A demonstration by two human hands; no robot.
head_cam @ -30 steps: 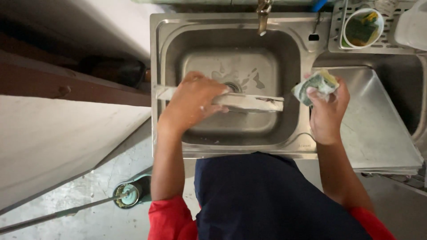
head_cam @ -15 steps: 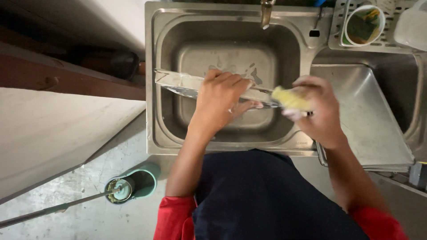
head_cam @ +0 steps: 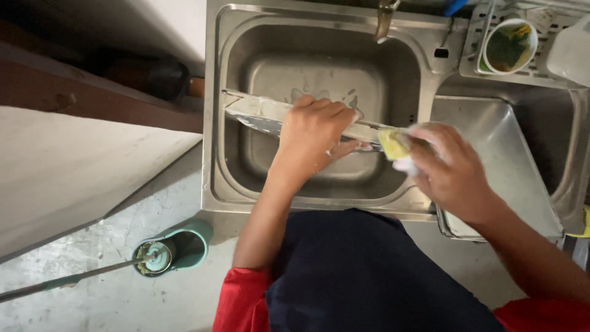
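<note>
Since half a second ago the right hand (head_cam: 452,175) has slid its yellow sponge (head_cam: 394,144) slightly right along the long metal blade (head_cam: 258,114), mid-frame over the sink (head_cam: 215,123). Left hand (head_cam: 313,132) grip closed on the blade; right grip closed on the sponge. Blade looks soapy, probably. Cup (head_cam: 509,46) upper right.

Middle of the long metal strip (head_cam: 258,114) hidden under left hand (head_cam: 313,132), sponge (head_cam: 394,143) motion-blurred in right hand (head_cam: 452,172), tap (head_cam: 385,18) cut off by top edge
</note>
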